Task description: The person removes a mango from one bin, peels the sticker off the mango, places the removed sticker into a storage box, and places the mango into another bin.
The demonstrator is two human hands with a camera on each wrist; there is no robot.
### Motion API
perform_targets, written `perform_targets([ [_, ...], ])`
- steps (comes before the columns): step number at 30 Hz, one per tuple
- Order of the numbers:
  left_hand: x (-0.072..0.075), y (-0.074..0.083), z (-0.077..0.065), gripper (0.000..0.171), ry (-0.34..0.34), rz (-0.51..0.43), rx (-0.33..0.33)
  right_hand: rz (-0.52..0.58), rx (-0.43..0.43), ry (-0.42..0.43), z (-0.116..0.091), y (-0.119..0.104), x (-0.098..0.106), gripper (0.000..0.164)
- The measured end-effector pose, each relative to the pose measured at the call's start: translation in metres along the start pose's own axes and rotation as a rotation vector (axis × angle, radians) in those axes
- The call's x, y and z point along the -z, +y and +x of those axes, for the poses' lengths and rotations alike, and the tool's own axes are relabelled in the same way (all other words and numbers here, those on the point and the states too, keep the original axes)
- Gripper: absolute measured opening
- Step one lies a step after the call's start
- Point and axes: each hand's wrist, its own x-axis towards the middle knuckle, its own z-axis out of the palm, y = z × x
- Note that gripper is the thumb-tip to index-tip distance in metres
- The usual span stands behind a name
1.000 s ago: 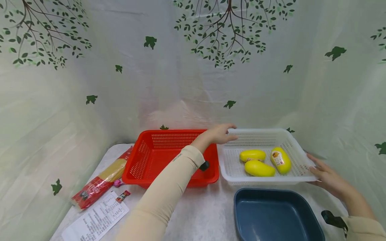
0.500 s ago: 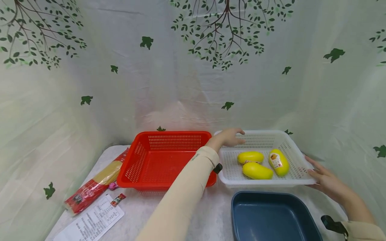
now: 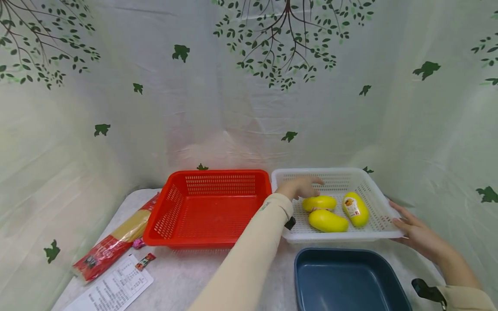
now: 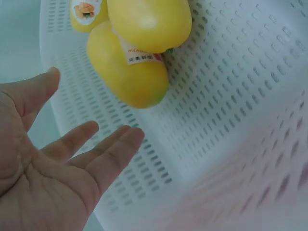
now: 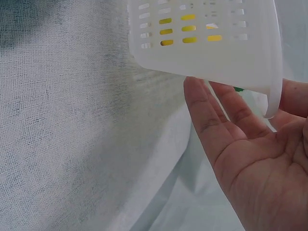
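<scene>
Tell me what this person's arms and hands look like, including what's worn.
The long cream fabric left sleeve has small dark markings near its end, unreadable here; the right sleeve is cream too. A small black fitting shows at each wrist. The left hand and right hand wear no gloves.

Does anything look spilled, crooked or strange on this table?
Nothing looks spilled or damaged; the yellow fruits sit inside the white basket. Slightly untidy: the long packet lies aslant by the left edge of the table, and a small wrapped sweet overlaps the printed sheet.
</scene>
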Motion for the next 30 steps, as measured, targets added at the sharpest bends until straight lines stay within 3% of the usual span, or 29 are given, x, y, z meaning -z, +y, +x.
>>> perform_targets([
  [8, -0.009, 0.005, 0.009, 0.062, -0.100, 0.068, 0.048, 0.018, -0.012, -0.006, -0.003, 0.002, 0.002, 0.072],
  [16, -0.021, 0.002, 0.009, 0.065, -0.074, 0.090, 0.116, 0.033, -0.031, -0.003, -0.004, 0.004, 0.000, 0.072],
  [22, -0.020, 0.000, 0.014, 0.062, -0.096, 0.057, 0.157, 0.047, -0.056, -0.015, 0.000, 0.003, 0.001, 0.073],
  [26, -0.018, 0.003, 0.017, 0.058, -0.111, 0.099, 0.143, 0.043, -0.058, -0.013, 0.002, 0.002, 0.003, 0.073],
  [30, -0.017, 0.006, 0.019, 0.047, -0.094, 0.142, 0.169, 0.042, -0.066, -0.008, 0.002, 0.000, 0.003, 0.073],
])
